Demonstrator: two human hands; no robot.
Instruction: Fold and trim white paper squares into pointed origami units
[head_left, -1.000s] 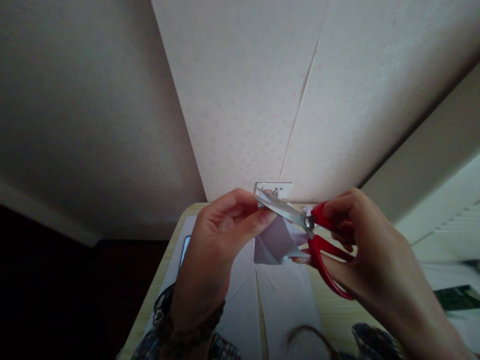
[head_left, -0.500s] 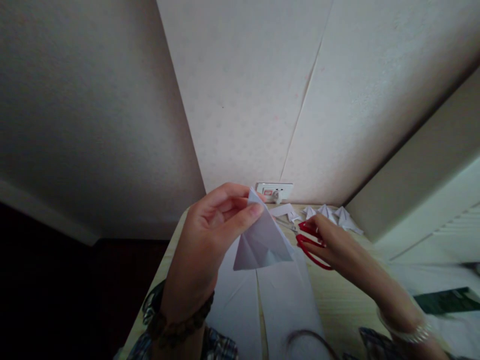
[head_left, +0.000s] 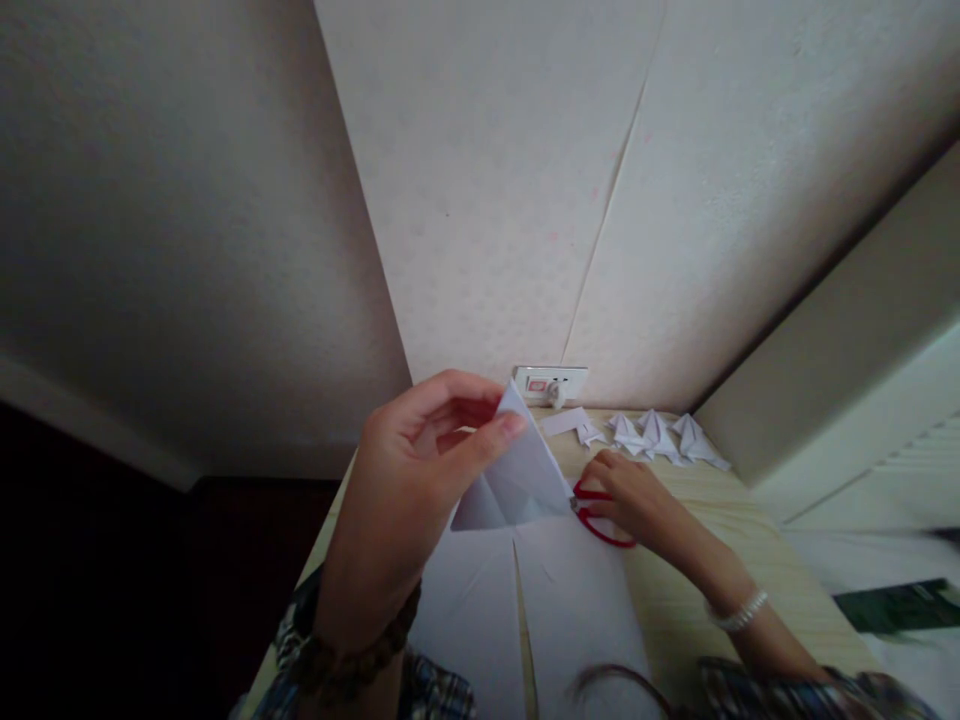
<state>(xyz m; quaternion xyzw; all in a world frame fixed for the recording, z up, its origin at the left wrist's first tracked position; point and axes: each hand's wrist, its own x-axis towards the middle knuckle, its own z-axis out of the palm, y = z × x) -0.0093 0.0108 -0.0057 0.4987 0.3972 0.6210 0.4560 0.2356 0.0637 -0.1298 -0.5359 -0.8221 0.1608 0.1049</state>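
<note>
My left hand (head_left: 409, 480) is raised above the table and pinches the top corner of a folded white paper triangle (head_left: 517, 480) between thumb and fingers. My right hand (head_left: 630, 500) is low on the wooden table (head_left: 697, 570), fingers still curled round the red handles of the scissors (head_left: 600, 515), which lie on the tabletop beside the white sheets. The scissor blades are hidden behind the folded paper.
Two white sheets (head_left: 555, 600) lie side by side on the table in front of me. Several small folded paper pieces (head_left: 652, 435) sit at the far edge near a wall socket (head_left: 549, 382). A dark object (head_left: 896, 605) lies at the right. Walls close in behind and left.
My right hand took the scissors away from the folded paper and lowered them onto the table. My left hand kept the paper raised.
</note>
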